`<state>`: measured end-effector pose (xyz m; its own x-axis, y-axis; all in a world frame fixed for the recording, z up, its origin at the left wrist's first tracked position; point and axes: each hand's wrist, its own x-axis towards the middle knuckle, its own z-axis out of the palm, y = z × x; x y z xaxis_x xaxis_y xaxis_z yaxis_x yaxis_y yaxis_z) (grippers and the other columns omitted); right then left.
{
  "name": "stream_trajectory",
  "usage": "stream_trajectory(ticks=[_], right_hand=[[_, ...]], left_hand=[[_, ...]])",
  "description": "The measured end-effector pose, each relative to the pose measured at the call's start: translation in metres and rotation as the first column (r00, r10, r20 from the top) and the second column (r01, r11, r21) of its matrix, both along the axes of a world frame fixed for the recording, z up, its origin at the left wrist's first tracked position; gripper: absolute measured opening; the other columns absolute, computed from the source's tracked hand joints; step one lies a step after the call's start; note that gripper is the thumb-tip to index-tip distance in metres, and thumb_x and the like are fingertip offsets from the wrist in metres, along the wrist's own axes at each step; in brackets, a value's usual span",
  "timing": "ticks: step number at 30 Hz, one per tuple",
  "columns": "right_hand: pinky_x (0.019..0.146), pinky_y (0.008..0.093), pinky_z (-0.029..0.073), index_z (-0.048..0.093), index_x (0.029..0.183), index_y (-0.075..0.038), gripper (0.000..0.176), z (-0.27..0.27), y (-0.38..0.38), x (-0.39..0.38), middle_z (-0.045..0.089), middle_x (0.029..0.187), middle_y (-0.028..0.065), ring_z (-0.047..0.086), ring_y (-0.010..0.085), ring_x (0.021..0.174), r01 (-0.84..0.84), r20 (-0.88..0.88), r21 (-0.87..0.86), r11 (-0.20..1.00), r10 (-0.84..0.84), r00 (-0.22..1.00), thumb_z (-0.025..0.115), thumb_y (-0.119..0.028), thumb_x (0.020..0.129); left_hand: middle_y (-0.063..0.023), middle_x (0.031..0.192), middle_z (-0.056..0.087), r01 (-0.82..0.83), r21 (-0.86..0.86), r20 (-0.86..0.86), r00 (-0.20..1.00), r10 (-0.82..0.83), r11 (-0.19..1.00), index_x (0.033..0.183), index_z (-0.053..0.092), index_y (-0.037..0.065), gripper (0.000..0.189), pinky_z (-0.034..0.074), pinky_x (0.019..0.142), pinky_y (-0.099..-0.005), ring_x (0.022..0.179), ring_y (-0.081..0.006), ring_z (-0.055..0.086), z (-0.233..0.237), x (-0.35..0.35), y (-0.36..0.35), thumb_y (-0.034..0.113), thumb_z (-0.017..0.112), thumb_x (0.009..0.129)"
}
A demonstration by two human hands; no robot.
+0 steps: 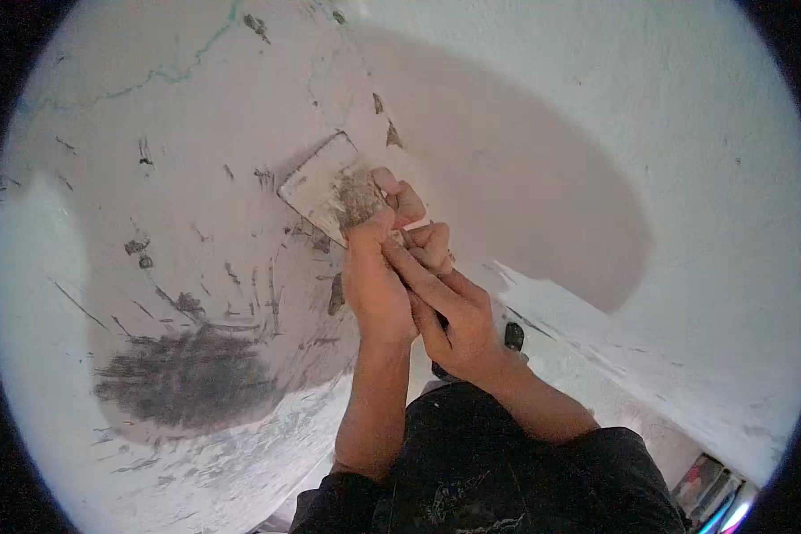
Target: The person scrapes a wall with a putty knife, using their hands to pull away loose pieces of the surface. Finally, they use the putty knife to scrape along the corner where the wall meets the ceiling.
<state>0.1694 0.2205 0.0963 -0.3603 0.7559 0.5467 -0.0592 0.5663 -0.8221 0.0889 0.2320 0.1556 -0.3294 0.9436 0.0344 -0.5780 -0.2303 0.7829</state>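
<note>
A flat, rectangular scraper (319,187), off-white with a brown, grimy patch, lies tilted against the stained wall surface (196,214) or just in front of it. My left hand (376,280) is closed on its near end, thumb across the face and fingers curled at the right edge. Pressed against that hand is my right hand (458,311), fingers bent around the same near end. The part of the scraper inside my hands is hidden, so I cannot see any handle.
A dark grey smudged patch (187,378) and several chipped marks cover the left surface. A pale wall (703,178) meets it at a corner on the right. Below right, a ledge-like edge (596,356) runs down towards some colourful items (716,494).
</note>
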Motion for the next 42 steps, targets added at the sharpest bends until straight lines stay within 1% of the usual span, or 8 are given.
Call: stream_trajectory(ticks=[13, 16, 23, 26, 28, 34, 41, 42], right_hand=[[0.084, 0.0413, 0.052, 0.046, 0.136, -0.009, 0.051, -0.002, -0.002, -0.001, 0.055, 0.119, 0.0263, 0.060, 0.0405, 0.102, -0.027, 0.006, -0.035, 0.999, 0.027, 1.000, 0.052, 0.001, 0.087], [0.084, 0.0414, 0.052, 0.045, 0.137, -0.009, 0.053, -0.003, 0.000, -0.001, 0.054, 0.122, 0.0260, 0.060, 0.0407, 0.103, -0.035, -0.024, 0.006, 0.999, 0.035, 0.999, 0.052, 0.001, 0.086], [0.082, 0.0412, 0.052, 0.045, 0.137, -0.009, 0.052, 0.009, 0.007, 0.009, 0.055, 0.121, 0.0250, 0.060, 0.0408, 0.101, -0.115, 0.003, -0.054, 0.992, 0.115, 0.993, 0.053, 0.000, 0.087], [0.082, 0.0405, 0.052, 0.044, 0.138, -0.009, 0.053, 0.013, 0.015, 0.008, 0.056, 0.121, 0.0238, 0.060, 0.0411, 0.099, -0.096, 0.018, -0.040, 0.995, 0.097, 0.995, 0.053, 0.000, 0.087], [0.082, 0.0399, 0.051, 0.044, 0.138, -0.009, 0.054, 0.025, 0.019, 0.009, 0.056, 0.120, 0.0249, 0.061, 0.0416, 0.096, -0.095, 0.002, -0.070, 0.993, 0.096, 0.995, 0.052, 0.001, 0.086], [0.076, 0.0406, 0.053, 0.043, 0.139, -0.009, 0.055, 0.019, 0.005, 0.021, 0.057, 0.112, 0.0267, 0.063, 0.0398, 0.088, -0.144, 0.062, -0.045, 0.988, 0.147, 0.987, 0.052, 0.002, 0.086], [0.072, 0.0393, 0.053, 0.044, 0.138, -0.009, 0.056, 0.006, -0.006, -0.006, 0.058, 0.107, 0.0271, 0.064, 0.0385, 0.088, -0.068, -0.018, -0.039, 0.997, 0.068, 0.998, 0.054, 0.001, 0.085], [0.071, 0.0390, 0.054, 0.044, 0.138, -0.009, 0.055, 0.004, -0.007, -0.010, 0.058, 0.106, 0.0271, 0.064, 0.0391, 0.087, -0.052, -0.006, -0.027, 0.998, 0.052, 0.999, 0.054, 0.001, 0.085]], left_hand=[[0.0008, 0.084, 0.042, 0.003, -0.148, -0.040, 0.999, -0.009, 0.989, 0.101, 0.042, 0.009, 0.018, 0.025, 0.046, -0.0260, 0.052, -0.0086, 0.028, -0.005, -0.008, -0.007, 0.020, 0.044, 0.086], [0.0002, 0.086, 0.044, 0.090, 0.020, 0.023, 0.996, -0.090, 0.996, 0.103, 0.043, 0.009, 0.021, 0.025, 0.046, -0.0263, 0.052, -0.0090, 0.029, -0.010, -0.011, -0.002, 0.021, 0.045, 0.086], [-0.0015, 0.088, 0.047, 0.053, 0.009, 0.032, 0.998, -0.053, 0.999, 0.108, 0.045, 0.008, 0.026, 0.027, 0.046, -0.0267, 0.052, -0.0096, 0.031, -0.006, -0.005, -0.002, 0.021, 0.046, 0.085], [-0.0018, 0.089, 0.047, -0.243, -0.230, -0.136, 0.967, 0.216, 0.942, 0.107, 0.044, 0.008, 0.025, 0.028, 0.046, -0.0266, 0.052, -0.0101, 0.032, 0.008, 0.004, 0.004, 0.020, 0.046, 0.085], [-0.0019, 0.090, 0.046, -0.103, -0.123, -0.105, 0.990, 0.090, 0.987, 0.107, 0.044, 0.008, 0.025, 0.030, 0.047, -0.0266, 0.053, -0.0103, 0.032, 0.023, 0.002, 0.008, 0.019, 0.046, 0.085], [-0.0005, 0.077, 0.041, -0.172, -0.107, 0.080, 0.980, 0.181, 0.979, 0.103, 0.048, 0.008, 0.023, 0.021, 0.040, -0.0258, 0.045, -0.0080, 0.023, 0.008, 0.015, -0.003, 0.021, 0.046, 0.084], [-0.0007, 0.075, 0.036, -0.264, -0.196, -0.068, 0.964, 0.256, 0.944, 0.103, 0.047, 0.005, 0.024, 0.020, 0.039, -0.0261, 0.045, -0.0085, 0.023, 0.000, -0.004, -0.009, 0.019, 0.045, 0.083], [-0.0040, 0.082, 0.045, -0.215, -0.236, -0.093, 0.976, 0.198, 0.948, 0.104, 0.051, 0.001, 0.026, 0.030, 0.046, -0.0258, 0.054, -0.0107, 0.036, 0.001, -0.013, -0.014, 0.018, 0.045, 0.085]])
